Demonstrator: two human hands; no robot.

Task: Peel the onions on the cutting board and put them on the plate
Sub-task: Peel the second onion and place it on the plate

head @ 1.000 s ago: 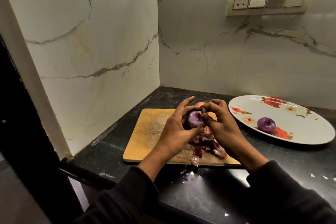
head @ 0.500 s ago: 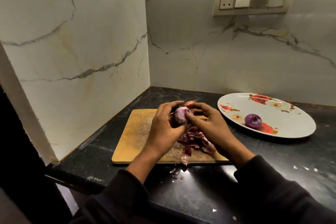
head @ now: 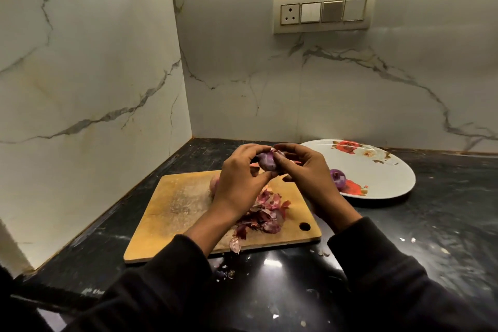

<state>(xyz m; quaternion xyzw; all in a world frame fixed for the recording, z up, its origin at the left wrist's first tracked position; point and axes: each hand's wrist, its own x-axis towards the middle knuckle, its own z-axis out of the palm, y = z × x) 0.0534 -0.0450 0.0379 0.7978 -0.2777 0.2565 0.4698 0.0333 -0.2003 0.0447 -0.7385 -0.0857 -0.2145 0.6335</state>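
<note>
My left hand [head: 237, 180] and right hand [head: 304, 170] both grip the red onion [head: 266, 162] above the cutting board [head: 183, 205]. Risk: slick peeled surface, fingertip grip slips, onion drops short of plate [head: 388, 170].

No readable text, labels, brands or numbers anywhere here, not even on the switch panel [head: 324, 11] or the plate [head: 382, 170].

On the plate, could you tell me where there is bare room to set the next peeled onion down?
The plate holds one peeled onion near its left edge. Its middle and right side, between that onion and the far rim, are bare. The cutting board is bare on its left half; its right half is crowded with skins beneath both hands.
</note>
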